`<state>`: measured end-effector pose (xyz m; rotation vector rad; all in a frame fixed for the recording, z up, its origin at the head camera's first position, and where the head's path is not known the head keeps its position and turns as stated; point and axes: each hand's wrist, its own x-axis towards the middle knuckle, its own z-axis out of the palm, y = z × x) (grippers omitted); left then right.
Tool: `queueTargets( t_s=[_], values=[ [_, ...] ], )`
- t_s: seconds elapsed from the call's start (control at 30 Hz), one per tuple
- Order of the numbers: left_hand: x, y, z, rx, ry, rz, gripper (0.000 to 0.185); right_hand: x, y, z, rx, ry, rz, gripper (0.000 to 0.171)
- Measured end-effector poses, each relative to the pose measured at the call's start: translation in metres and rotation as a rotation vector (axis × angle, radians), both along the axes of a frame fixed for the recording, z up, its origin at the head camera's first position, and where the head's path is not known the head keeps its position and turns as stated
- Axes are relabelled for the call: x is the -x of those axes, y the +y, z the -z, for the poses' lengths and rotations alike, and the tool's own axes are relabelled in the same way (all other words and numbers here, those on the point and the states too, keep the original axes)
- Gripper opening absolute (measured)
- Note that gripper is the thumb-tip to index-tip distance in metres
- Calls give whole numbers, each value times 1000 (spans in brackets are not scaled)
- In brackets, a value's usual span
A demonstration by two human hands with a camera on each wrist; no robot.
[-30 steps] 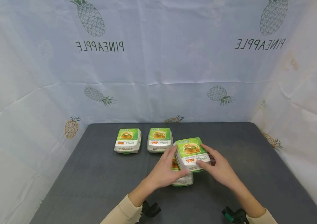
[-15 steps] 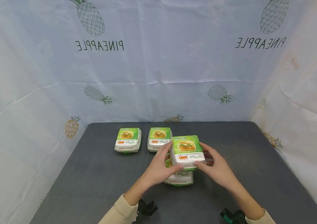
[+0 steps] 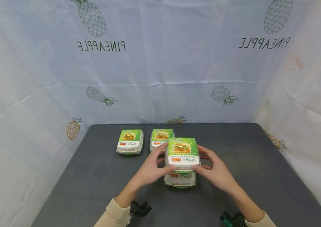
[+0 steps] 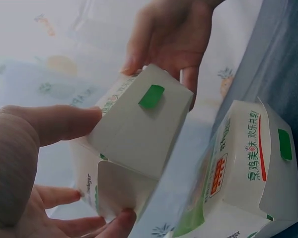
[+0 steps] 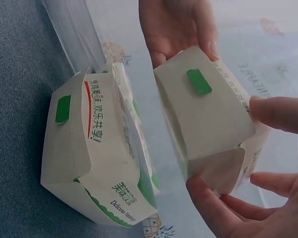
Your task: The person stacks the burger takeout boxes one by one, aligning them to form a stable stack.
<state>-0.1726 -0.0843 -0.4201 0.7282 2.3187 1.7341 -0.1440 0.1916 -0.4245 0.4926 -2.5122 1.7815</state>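
A burger box [image 3: 182, 154] hangs raised above the table [image 3: 98, 186], the left hand [image 3: 149, 170] gripping its nine o'clock side, the right hand [image 3: 219, 174] its three, thumbs and fingers spread around it. The lift looks done, the setting-down not: a gap separates it from the lower box [image 3: 180, 181] at six. The middle box [image 3: 161, 136] and far-left box [image 3: 129, 142] sit untouched toward ten.

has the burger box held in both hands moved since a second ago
Yes: in the head view, the held box has shifted left, from right of centre over the lower box to nearly in line with it.
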Motion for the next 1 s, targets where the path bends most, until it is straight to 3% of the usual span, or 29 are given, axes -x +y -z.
queueTargets(
  t_s=[0.53,1.0],
  values=[
    [-8,-5,18,-10,0,28,86,-1,0,19,-1,-22,-44,79],
    [-9,-5,25,-4,-35,44,87,-2,0,26,-11,-3,-53,84]
  ],
)
